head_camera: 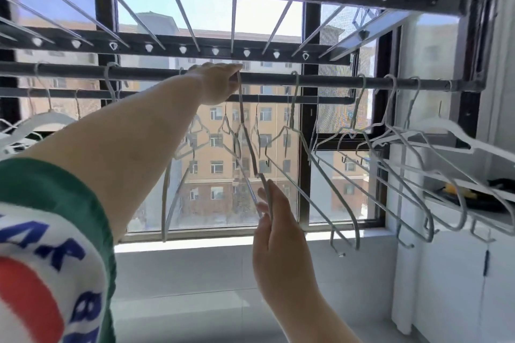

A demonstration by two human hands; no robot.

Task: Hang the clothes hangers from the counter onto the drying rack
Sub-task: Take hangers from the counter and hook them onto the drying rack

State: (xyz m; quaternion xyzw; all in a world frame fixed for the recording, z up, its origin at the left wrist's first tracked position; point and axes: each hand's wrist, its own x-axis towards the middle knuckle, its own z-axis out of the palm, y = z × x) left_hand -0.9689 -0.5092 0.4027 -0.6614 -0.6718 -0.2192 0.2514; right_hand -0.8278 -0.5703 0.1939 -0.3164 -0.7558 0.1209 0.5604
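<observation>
Two hands hold one wire hanger (246,131) in the head view. The left hand (218,83) is up at the drying rack's front rail (334,81), its grip closed on the hanger's hook right against the rail; whether the hook sits over it cannot be told. The right hand (278,223), lower down, pinches the hanger's bottom wire. Several other hangers (295,120) hang along the same rail.

Window (312,22), apartment building (203,184) outside
</observation>
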